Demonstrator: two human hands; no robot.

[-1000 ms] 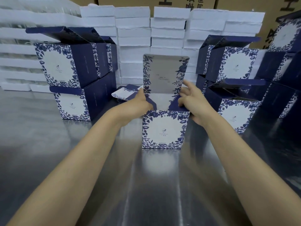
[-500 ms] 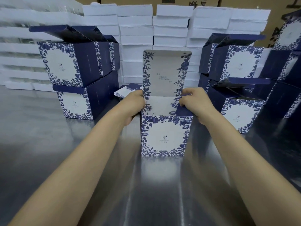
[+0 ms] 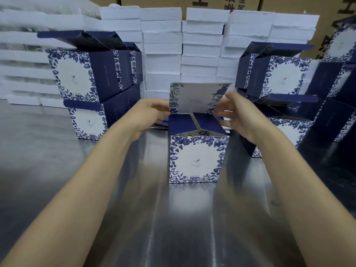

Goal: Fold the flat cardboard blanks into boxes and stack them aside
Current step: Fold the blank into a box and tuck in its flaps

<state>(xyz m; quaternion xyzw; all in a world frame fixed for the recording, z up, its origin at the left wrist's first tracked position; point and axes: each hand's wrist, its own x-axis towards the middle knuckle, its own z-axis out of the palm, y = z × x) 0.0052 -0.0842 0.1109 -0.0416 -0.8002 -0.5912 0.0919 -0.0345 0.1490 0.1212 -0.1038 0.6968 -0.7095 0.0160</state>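
A blue-and-white floral box [image 3: 196, 160] stands upright on the steel table [image 3: 57, 160] in front of me. Its two navy side flaps [image 3: 181, 124] lie folded in over the opening. The printed lid [image 3: 194, 98] leans forward above them. My left hand [image 3: 152, 112] pinches the lid's left edge. My right hand [image 3: 235, 114] holds the lid's right edge, thumb near the top corner. Both hands are blurred by motion.
Folded boxes with raised lids are stacked at the left [image 3: 84, 74] and at the right [image 3: 279, 78]. Flat blanks [image 3: 161, 125] lie just behind the box. White foam trays [image 3: 163, 45] are piled along the back, brown cartons [image 3: 289, 4] behind them.
The side flaps, which my hands were pressing in, now lie flat over the opening. Both hands have moved up to the lid's edges, and the lid has tipped forward from upright.
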